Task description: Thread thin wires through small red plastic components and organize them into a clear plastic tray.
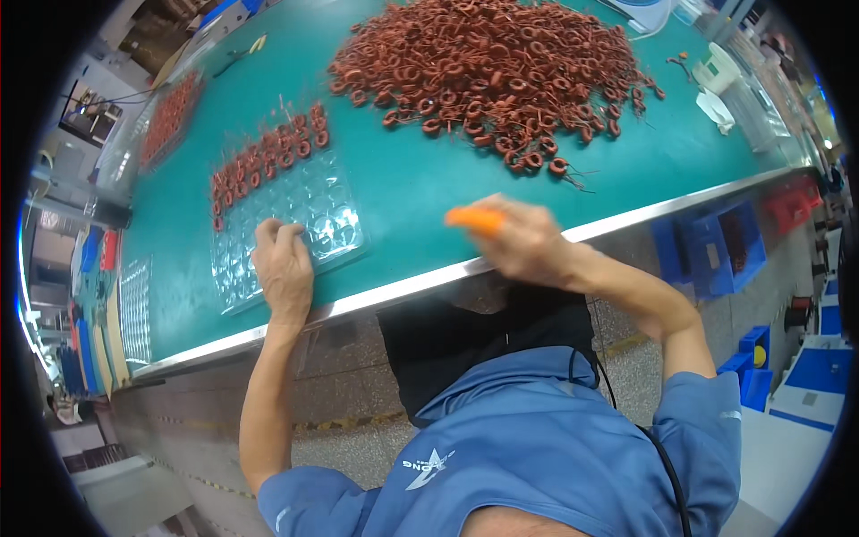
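A clear plastic tray [324, 201] with moulded pockets lies near the table's front edge. Red ring-shaped coils with wire leads [255, 172] fill its far rows. My left hand [284, 273] rests over its near part, fingers curled down; whatever they may hold is hidden. Right of the tray, above the table edge, my right hand [528, 242] is closed round an orange tool [474, 220]. The hand is blurred, and the tool's exact kind does not show. A large heap of similar red coils [492, 76] covers the table's far middle.
Another tray of coils [170, 121] stands at the far left, near pliers [240, 55]. An empty pocketed tray [136, 309] lies at the left edge. A white cup [718, 70] stands at the far right. Blue bins [716, 251] sit beyond the metal table edge [403, 285].
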A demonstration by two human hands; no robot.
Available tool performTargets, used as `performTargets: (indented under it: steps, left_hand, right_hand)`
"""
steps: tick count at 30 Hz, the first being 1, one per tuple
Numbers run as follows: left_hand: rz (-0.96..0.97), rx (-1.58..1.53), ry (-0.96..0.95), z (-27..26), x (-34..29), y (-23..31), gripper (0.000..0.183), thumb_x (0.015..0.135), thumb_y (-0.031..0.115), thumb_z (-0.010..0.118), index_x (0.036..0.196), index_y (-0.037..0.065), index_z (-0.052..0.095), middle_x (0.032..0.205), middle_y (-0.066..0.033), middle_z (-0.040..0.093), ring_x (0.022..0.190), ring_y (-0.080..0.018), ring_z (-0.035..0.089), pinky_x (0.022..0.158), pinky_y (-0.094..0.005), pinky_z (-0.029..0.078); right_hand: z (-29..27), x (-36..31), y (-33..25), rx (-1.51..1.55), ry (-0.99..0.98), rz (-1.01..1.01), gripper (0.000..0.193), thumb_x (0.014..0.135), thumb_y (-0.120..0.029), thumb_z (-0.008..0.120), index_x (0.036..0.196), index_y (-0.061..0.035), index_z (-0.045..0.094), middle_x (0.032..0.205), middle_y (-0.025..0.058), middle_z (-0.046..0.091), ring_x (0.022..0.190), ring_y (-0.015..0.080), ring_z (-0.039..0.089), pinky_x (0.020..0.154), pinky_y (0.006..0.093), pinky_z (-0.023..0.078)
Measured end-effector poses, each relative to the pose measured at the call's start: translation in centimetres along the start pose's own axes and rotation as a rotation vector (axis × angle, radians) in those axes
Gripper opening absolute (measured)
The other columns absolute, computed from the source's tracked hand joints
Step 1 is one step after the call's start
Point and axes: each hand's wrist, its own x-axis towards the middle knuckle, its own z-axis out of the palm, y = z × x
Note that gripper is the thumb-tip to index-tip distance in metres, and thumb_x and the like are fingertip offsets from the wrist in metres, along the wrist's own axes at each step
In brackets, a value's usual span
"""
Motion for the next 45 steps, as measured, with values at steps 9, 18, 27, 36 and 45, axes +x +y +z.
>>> performTargets:
  steps: [9,18,27,36,45]
  left_hand:
    - [-0.005,0.026,-0.014,-0.7,-0.7,-1.0,0.014,0.087,0.007,0.054,0.096,0.006,0.065,0.11,-0.017,0.054,0.098,-0.0336,0.056,0.086,-0.0429,0.039]
    - [-0.052,-0.363,0.182,-1.7,-1.3,5.8,0.025,0.083,-0.003,0.053,0.107,0.001,0.058,0.108,-0.0152,0.054,0.107,-0.0293,0.052,0.089,-0.0377,0.042]
    - [-0.311,-1.574,-0.477,-0.6,-5.6,18.2,0.042,0.103,0.035,0.043,0.125,-0.001,0.042,0.101,-0.0142,0.06,0.077,-0.0198,0.062,0.069,-0.0285,0.05]
    - [-0.284,-1.573,-0.416,-1.1,-7.0,17.0,0.035,0.1,0.031,0.05,0.112,-0.002,0.051,0.084,-0.0139,0.059,0.072,-0.0211,0.059,0.066,-0.0316,0.05]
    - [-0.464,-1.721,-0.529,-0.8,-5.8,18.3,0.028,0.098,0.022,0.051,0.107,-0.003,0.057,0.082,-0.0109,0.058,0.069,-0.0186,0.058,0.065,-0.0299,0.049]
  right_hand:
    - [-6.1,-4.5,5.5,-0.502,-0.011,0.408,0.042,0.082,-0.019,0.071,0.113,0.0046,0.057,0.104,0.0166,0.058,0.1,0.0317,0.056,0.087,0.0424,0.045]
    - [-8.1,-4.2,3.4,-0.4,0.234,0.074,0.034,0.08,-0.016,0.073,0.105,0.003,0.06,0.097,0.0171,0.061,0.083,0.0307,0.058,0.075,0.0415,0.045]
    - [-1.3,-1.2,-4.1,-0.07,0.173,-0.249,0.052,0.078,-0.018,0.074,0.124,0.0007,0.056,0.109,0.0113,0.059,0.101,0.0266,0.057,0.089,0.0385,0.046]
    - [-2.0,-3.4,-5.9,0.771,0.128,0.402,0.055,0.088,-0.028,0.068,0.135,-0.0068,0.048,0.109,0.0103,0.059,0.103,0.0213,0.058,0.09,0.0337,0.046]
    - [-1.8,-3.2,-5.3,0.514,0.204,0.356,0.023,0.087,-0.021,0.069,0.102,-0.003,0.066,0.093,0.0098,0.063,0.085,0.0228,0.065,0.075,0.0329,0.051]
